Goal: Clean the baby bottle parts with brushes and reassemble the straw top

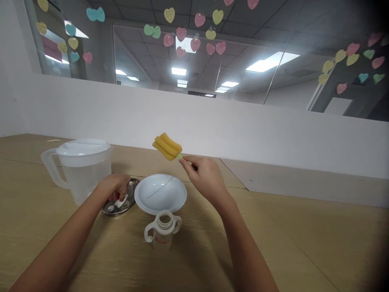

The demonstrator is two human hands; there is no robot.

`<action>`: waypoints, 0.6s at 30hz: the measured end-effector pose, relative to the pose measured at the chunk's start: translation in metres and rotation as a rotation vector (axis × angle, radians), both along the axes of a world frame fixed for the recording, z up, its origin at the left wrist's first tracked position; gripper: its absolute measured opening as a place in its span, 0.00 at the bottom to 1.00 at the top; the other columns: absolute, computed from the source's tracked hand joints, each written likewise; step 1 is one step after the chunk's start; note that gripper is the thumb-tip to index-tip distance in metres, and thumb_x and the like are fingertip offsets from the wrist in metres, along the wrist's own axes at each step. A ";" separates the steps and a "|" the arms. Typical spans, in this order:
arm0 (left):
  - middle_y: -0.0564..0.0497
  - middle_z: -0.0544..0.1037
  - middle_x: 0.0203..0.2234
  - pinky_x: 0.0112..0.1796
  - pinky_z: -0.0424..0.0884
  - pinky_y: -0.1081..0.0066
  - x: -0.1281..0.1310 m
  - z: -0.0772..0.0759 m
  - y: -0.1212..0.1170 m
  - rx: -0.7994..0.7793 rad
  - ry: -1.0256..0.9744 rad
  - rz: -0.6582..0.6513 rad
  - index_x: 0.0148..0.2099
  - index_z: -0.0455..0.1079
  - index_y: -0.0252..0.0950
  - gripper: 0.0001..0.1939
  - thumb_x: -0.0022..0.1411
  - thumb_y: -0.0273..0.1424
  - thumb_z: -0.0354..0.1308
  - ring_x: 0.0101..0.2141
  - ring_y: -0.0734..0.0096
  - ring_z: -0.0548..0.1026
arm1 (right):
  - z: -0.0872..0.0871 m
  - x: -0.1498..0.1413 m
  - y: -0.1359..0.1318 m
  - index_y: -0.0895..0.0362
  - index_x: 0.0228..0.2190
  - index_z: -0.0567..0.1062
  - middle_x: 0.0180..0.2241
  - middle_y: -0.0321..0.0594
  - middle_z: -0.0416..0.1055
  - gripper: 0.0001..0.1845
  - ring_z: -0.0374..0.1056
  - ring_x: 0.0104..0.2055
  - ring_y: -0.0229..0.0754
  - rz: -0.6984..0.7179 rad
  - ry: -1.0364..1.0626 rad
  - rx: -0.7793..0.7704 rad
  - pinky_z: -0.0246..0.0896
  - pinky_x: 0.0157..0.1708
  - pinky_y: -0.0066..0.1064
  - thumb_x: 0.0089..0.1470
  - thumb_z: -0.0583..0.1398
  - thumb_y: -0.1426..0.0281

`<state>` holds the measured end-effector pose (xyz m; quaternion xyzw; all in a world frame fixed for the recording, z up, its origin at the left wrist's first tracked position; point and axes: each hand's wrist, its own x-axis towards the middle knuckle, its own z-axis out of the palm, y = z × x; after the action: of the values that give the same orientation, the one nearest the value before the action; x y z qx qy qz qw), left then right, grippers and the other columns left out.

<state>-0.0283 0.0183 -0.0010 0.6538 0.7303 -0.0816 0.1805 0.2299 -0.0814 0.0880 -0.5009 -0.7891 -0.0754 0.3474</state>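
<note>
Item: one yellow sponge head (167, 147), fluted, on a green stem (180, 156); we are holding it up in our right hand (208, 176), thumb and fingers pinching the stem, the sponge hanging in the air above and beyond the bowl, tilting to the left.

Item: our left hand (117, 186), fingers curling low over the metal tray (130, 198); they are meeting a small white piece (122, 201), though we are not managing to tell whether they are gripping it. A second small white part (111, 208) is lying just beside it on the tray.

Item: one white bowl (170, 198), standing between our hands, a thin rod (160, 187) slanting across it.

Item: one two-handled bottle (162, 235), translucent, standing upright just nearer us than the bowl, its round mouth facing up.

Item: one lidded pitcher (91, 174), standing left of the tray.

Surroundings: a wooden table (288, 251) is bearing all these; behind, a white wall (194, 125) is rising to glass (146, 61) carrying heart-shaped notes (169, 15).
</note>
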 end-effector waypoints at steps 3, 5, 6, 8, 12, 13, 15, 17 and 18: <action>0.45 0.78 0.19 0.25 0.75 0.69 0.000 0.002 -0.001 -0.110 -0.073 0.012 0.32 0.73 0.32 0.17 0.32 0.21 0.62 0.21 0.63 0.76 | 0.000 0.000 0.000 0.57 0.25 0.74 0.18 0.34 0.63 0.18 0.49 0.20 0.34 -0.003 -0.001 -0.008 0.38 0.23 0.27 0.59 0.50 0.64; 0.45 0.78 0.19 0.25 0.74 0.69 -0.001 0.006 -0.004 -0.125 -0.088 0.013 0.34 0.72 0.31 0.18 0.34 0.21 0.61 0.22 0.64 0.76 | 0.000 0.000 0.000 0.56 0.25 0.74 0.18 0.34 0.63 0.18 0.51 0.21 0.34 0.001 0.001 -0.012 0.39 0.23 0.27 0.59 0.50 0.65; 0.45 0.78 0.19 0.25 0.74 0.70 -0.001 0.008 -0.005 -0.122 -0.086 0.011 0.34 0.72 0.31 0.18 0.34 0.20 0.61 0.22 0.64 0.76 | 0.000 0.000 -0.001 0.56 0.26 0.74 0.18 0.34 0.64 0.18 0.52 0.21 0.34 0.003 0.000 -0.013 0.39 0.23 0.27 0.59 0.50 0.65; 0.45 0.78 0.20 0.25 0.74 0.70 -0.002 0.014 -0.009 -0.101 -0.075 0.001 0.34 0.72 0.30 0.18 0.34 0.20 0.60 0.22 0.65 0.75 | 0.000 -0.001 -0.001 0.56 0.26 0.74 0.18 0.34 0.64 0.18 0.52 0.21 0.34 0.003 -0.003 -0.011 0.39 0.24 0.27 0.60 0.50 0.64; 0.45 0.78 0.22 0.24 0.72 0.72 0.001 0.024 -0.017 -0.039 -0.053 -0.051 0.34 0.73 0.30 0.16 0.37 0.22 0.59 0.21 0.68 0.74 | -0.001 -0.002 -0.001 0.56 0.25 0.73 0.18 0.34 0.64 0.18 0.51 0.21 0.34 0.002 -0.014 -0.009 0.39 0.23 0.27 0.60 0.50 0.64; 0.45 0.78 0.21 0.24 0.72 0.72 0.003 0.025 -0.018 -0.029 -0.049 -0.068 0.33 0.73 0.30 0.14 0.38 0.22 0.59 0.21 0.68 0.74 | -0.001 -0.002 -0.001 0.56 0.24 0.73 0.18 0.34 0.64 0.18 0.51 0.21 0.34 0.002 -0.016 -0.011 0.39 0.23 0.27 0.60 0.50 0.64; 0.46 0.77 0.20 0.24 0.72 0.73 0.008 0.024 -0.018 -0.023 -0.039 -0.097 0.30 0.72 0.31 0.10 0.39 0.22 0.59 0.21 0.69 0.74 | -0.001 -0.002 -0.001 0.56 0.24 0.73 0.18 0.34 0.64 0.18 0.51 0.21 0.34 0.001 -0.021 -0.017 0.38 0.23 0.27 0.60 0.50 0.64; 0.48 0.75 0.18 0.25 0.72 0.71 0.014 0.021 -0.017 -0.031 -0.020 -0.113 0.24 0.71 0.32 0.05 0.38 0.23 0.60 0.20 0.68 0.73 | -0.001 -0.002 -0.001 0.56 0.24 0.73 0.18 0.34 0.64 0.18 0.51 0.21 0.34 -0.003 -0.024 -0.025 0.38 0.23 0.27 0.60 0.50 0.64; 0.48 0.75 0.16 0.25 0.72 0.70 0.016 0.018 -0.016 -0.037 -0.008 -0.116 0.21 0.70 0.32 0.03 0.37 0.22 0.60 0.20 0.68 0.73 | -0.001 -0.002 -0.001 0.56 0.24 0.73 0.18 0.34 0.64 0.18 0.51 0.21 0.34 -0.002 -0.024 -0.026 0.38 0.23 0.27 0.60 0.50 0.64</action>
<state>-0.0119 0.0025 0.0175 0.6918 0.6889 -0.1030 0.1904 0.2282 -0.0829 0.0869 -0.5053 -0.7935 -0.0715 0.3314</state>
